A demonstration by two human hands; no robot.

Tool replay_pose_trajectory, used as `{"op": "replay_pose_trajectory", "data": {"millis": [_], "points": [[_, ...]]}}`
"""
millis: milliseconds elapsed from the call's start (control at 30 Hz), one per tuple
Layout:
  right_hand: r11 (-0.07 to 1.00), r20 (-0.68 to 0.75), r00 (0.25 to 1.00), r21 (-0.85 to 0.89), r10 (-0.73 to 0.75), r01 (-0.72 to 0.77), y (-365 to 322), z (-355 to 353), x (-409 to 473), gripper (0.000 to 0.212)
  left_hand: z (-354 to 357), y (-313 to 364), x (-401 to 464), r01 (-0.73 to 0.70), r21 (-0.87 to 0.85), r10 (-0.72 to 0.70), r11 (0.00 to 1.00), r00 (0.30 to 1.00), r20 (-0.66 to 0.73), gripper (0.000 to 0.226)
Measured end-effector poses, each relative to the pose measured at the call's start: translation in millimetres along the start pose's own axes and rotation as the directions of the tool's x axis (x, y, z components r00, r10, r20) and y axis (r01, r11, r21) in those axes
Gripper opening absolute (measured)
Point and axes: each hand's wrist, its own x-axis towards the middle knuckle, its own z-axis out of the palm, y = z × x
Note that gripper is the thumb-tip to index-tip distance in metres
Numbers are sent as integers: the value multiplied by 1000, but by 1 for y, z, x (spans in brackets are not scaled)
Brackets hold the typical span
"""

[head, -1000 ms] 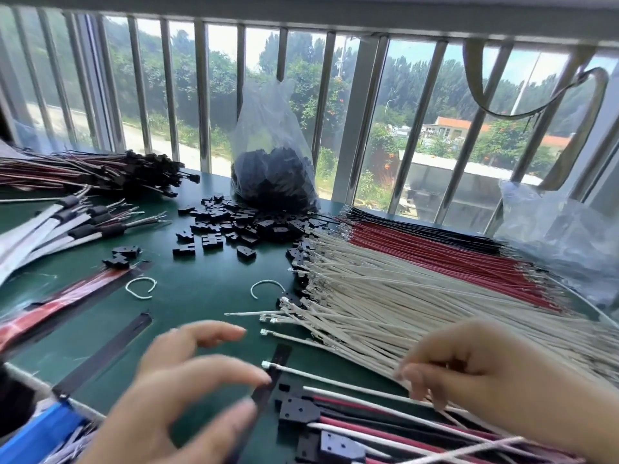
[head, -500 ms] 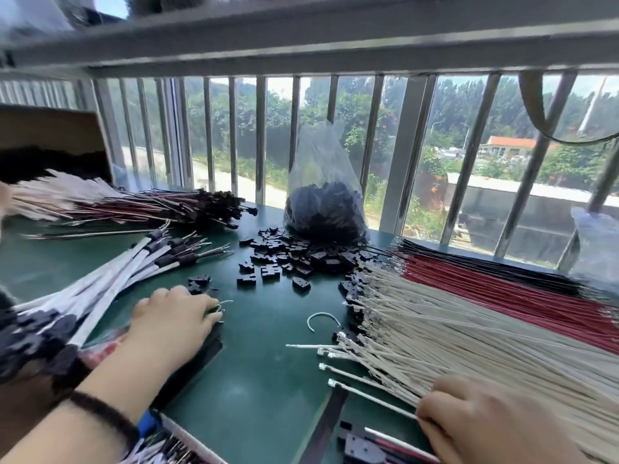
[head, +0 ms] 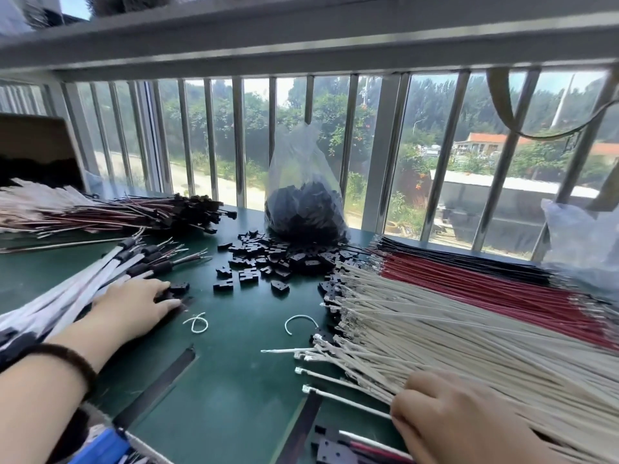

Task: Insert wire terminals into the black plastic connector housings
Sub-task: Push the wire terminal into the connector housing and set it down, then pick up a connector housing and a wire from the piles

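Loose black connector housings (head: 274, 259) lie scattered mid-table in front of a clear bag (head: 306, 212) filled with more. My left hand (head: 134, 303) reaches flat across the table, its fingertips touching two separate housings (head: 176, 291) at the left. A broad pile of white terminal wires (head: 452, 329) fans out on the right, with red wires (head: 485, 286) and black wires (head: 469, 259) behind it. My right hand (head: 462, 420) rests on the near edge of the white pile with fingers curled under. One white wire (head: 345, 400) runs in beneath them.
Finished wire sets with housings (head: 134, 212) and white sleeved cables (head: 100, 272) are stacked at the left. Two white wire loops (head: 197, 323) and black strips (head: 157, 386) lie on the green table (head: 241, 380). Window bars (head: 237, 145) close off the back edge. A plastic bag (head: 582, 236) sits far right.
My left hand moved from the near table edge forward and left to the separate housings. The view tilted up. My right hand stayed on the white wire pile.
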Motion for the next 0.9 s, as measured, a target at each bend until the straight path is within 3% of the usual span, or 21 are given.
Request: {"op": "replay_pose_trajectory", "data": {"millis": [133,333,467,567,633,700,833,900], "points": [[1000,-3,1000,-16,22,-22,-1,0,0,22,-6,8,-5,-124,-245,91,962,986,-142,12],[999,60,998,-1,37,-37,-4,-9,0,18,-2,31,-37,-311,-452,245,836,949,-199,42],[985,88,992,136,93,-104,-4,-11,-1,12,-16,56,-94,-422,-549,367,722,905,-213,55],[898,96,972,373,214,-234,-2,-7,-2,42,-20,87,-139,-514,-591,516,622,837,-185,58],[858,80,963,441,256,-265,-1,-6,-2,60,-18,102,-157,-557,-579,572,595,800,-182,57],[829,66,965,498,255,-254,-1,-8,-1,62,-9,109,-163,-532,-637,564,558,806,-179,63],[867,-45,964,451,262,-214,-1,-15,0,32,-1,118,-171,-380,-824,500,421,855,-139,37],[887,-138,958,429,252,-171,-1,-16,0,25,2,122,-173,-359,-832,470,423,872,-137,38]]}}
